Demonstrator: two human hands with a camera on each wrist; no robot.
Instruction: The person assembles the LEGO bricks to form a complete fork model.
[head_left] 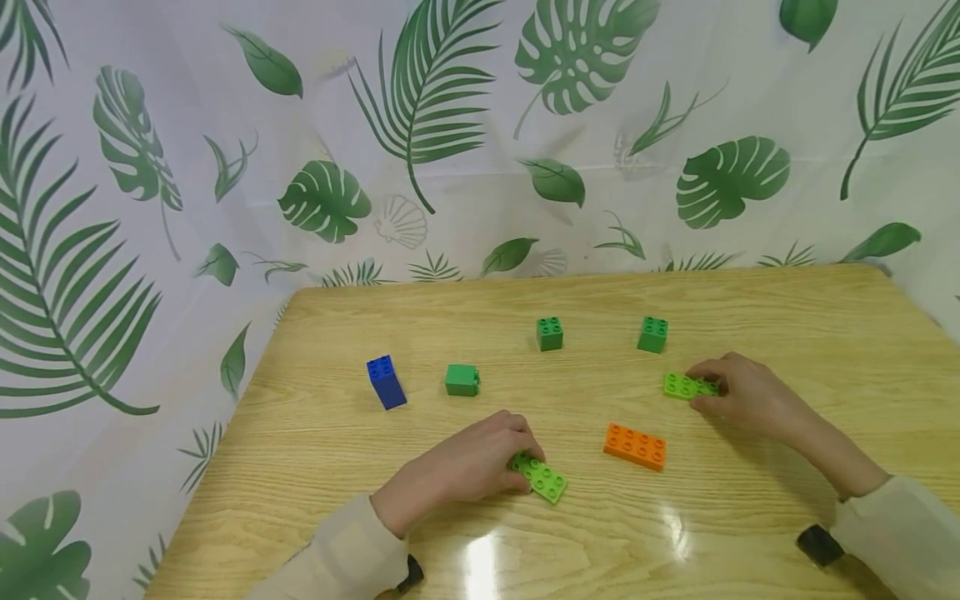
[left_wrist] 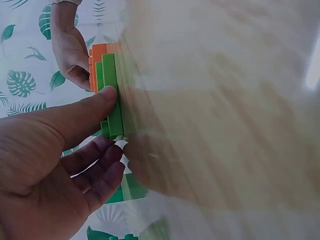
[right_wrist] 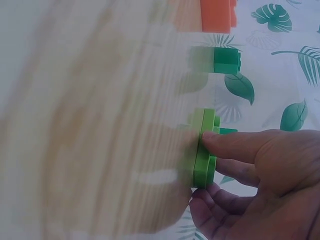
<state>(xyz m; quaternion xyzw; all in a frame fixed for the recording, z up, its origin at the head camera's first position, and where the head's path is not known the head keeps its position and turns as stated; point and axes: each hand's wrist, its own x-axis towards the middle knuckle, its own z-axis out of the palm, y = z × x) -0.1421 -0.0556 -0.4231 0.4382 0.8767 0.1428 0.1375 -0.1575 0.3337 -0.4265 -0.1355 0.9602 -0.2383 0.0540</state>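
My left hand [head_left: 491, 457] pinches a thin lime-green toy brick [head_left: 547, 481] between thumb and fingers, studs up, at the near middle of the table. Farther right, my right hand [head_left: 746, 396] grips a second thin lime-green brick [head_left: 679, 386] by its right end. Thumb and fingertips lie on opposite edges of this brick [right_wrist: 203, 167] in the right wrist view. An orange brick [head_left: 634, 447] lies between the two hands, touched by neither. In the left wrist view the left thumb presses the side of the held brick [left_wrist: 114, 112].
Beyond the hands, two green bricks stand at the back, one [head_left: 550, 334] in the middle and one [head_left: 652, 335] farther right. Another green brick [head_left: 461, 380] lies on its side, left of centre. A tall blue brick [head_left: 386, 383] stands at the left of the wooden table [head_left: 300, 467].
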